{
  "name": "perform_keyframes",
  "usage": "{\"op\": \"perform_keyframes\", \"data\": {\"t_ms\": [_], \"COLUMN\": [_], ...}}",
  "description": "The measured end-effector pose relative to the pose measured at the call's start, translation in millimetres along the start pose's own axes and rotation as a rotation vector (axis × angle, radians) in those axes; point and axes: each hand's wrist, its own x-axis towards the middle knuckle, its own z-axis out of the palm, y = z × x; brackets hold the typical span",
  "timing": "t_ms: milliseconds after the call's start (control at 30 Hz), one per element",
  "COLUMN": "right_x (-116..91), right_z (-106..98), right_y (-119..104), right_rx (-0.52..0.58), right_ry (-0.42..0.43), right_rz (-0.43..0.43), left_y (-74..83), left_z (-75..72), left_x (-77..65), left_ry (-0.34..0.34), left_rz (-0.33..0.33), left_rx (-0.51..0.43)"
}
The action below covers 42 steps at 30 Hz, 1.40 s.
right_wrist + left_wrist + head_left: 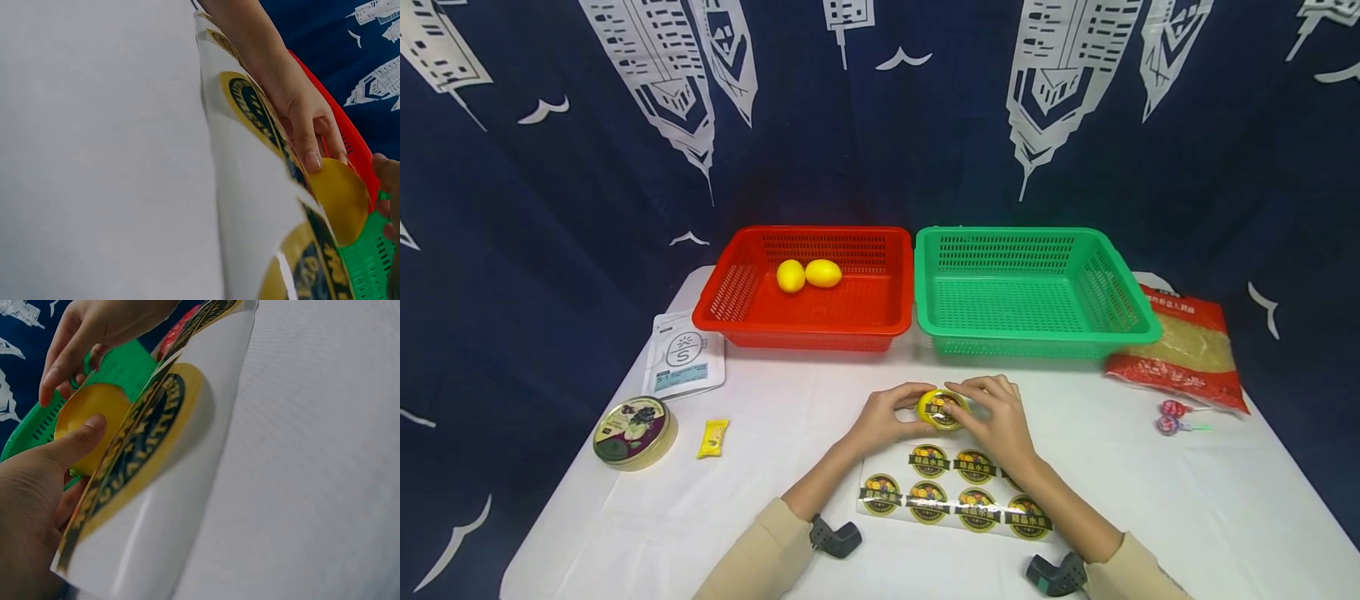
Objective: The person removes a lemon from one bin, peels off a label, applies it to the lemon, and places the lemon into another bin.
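Note:
Over the middle of the table my left hand (886, 415) grips a yellow lemon (922, 408), its thumb along the near side. A round black and gold sticker (936, 412) lies on the lemon's upper face. From the right, my right hand (997, 412) reaches over it, its straight thumb overlapping the sticker and its fingers at the far side. Beneath the hands is a white sheet (895, 521) with several more of these stickers. In the left wrist view the lemon (94, 412) shows plain yellow underneath; the sheet's curled edge hides part of it.
At the back, a red basket (812, 337) holds two lemons (822, 273). Beside it stands a green basket (1037, 337). A white pouch (685, 354), round tin (634, 433) and yellow packet (712, 438) lie left; a pasta bag (1195, 350) and two lollipops (1171, 408) lie right.

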Motion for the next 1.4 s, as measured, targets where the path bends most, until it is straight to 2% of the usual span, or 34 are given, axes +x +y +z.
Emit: {"op": "perform_keyframes", "data": {"t_ms": [200,567,933,1033,1133,1267,1400], "right_x": [-6.1,-11.0,-12.1,-12.3,-12.9,-13.5,-13.3], "right_z": [0.2,2.6,1.6,0.5,-0.1,0.2,0.2], "right_y": [3.2,8.1,11.2,12.1,12.9,13.7,14.6], "right_rx": [0.062,0.074,0.192,0.200,0.210,0.208,0.194], "right_ry": [-0.078,-0.100,-0.150,-0.171,-0.185,-0.190,-0.186], "right_rz": [0.019,0.033,0.057,0.060,0.069,0.060,0.039], "left_y": [0.7,0.1,-1.7,-0.1,4.2,9.5,11.8], "left_z": [-1.2,0.5,0.0,-1.7,-3.5,-4.0,-2.7], "left_x": [-0.2,-0.7,0.5,1.5,3.1,6.0,8.2], "left_ry": [0.004,-0.001,-0.011,-0.036,-0.053,-0.043,-0.023], "left_rz": [0.000,-0.027,-0.013,-0.039,-0.106,-0.193,-0.220], "left_rx": [-0.004,-0.012,-0.009,-0.029,-0.075,-0.132,-0.155]}}
